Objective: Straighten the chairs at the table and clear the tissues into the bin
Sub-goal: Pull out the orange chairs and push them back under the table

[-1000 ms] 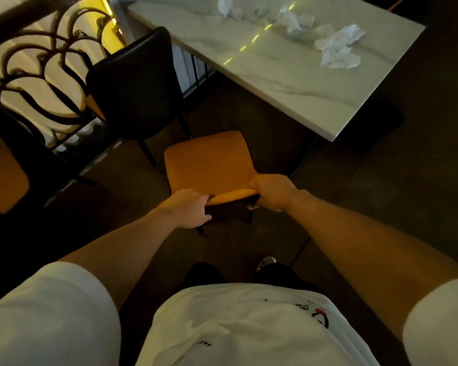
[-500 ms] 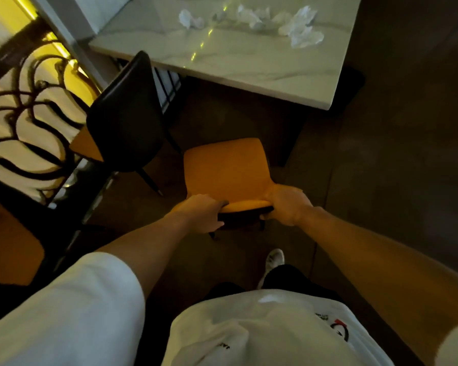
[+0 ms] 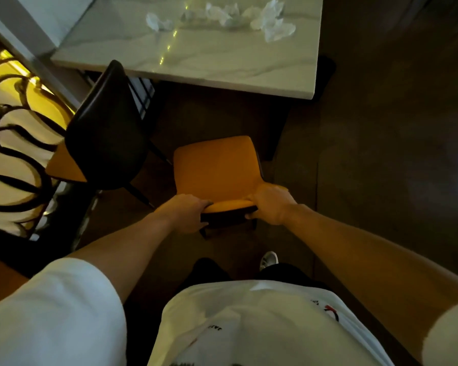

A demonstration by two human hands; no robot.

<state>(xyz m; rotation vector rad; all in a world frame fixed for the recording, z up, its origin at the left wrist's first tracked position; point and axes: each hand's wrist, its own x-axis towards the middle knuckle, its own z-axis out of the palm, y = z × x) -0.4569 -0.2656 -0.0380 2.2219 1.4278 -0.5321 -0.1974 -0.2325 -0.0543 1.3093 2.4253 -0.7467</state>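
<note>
An orange chair (image 3: 217,167) with a dark back stands in front of me, its seat facing the marble table (image 3: 222,64). My left hand (image 3: 185,212) grips the left end of its backrest top. My right hand (image 3: 271,204) grips the right end. A second chair (image 3: 109,128), dark-backed with an orange seat, stands to the left, turned at an angle to the table. Several crumpled white tissues (image 3: 271,25) lie on the far part of the tabletop. No bin is in view.
A curved black metal railing (image 3: 13,154) with yellow light behind it runs along the left. A pale pillar (image 3: 32,56) slants by the table's left corner. Dark floor (image 3: 381,154) spreads to the right of the table. My shoe (image 3: 269,260) shows below the chair.
The orange chair has swung round with both hands on its backrest and now faces the table squarely. The view has turned, bringing the table more directly ahead.
</note>
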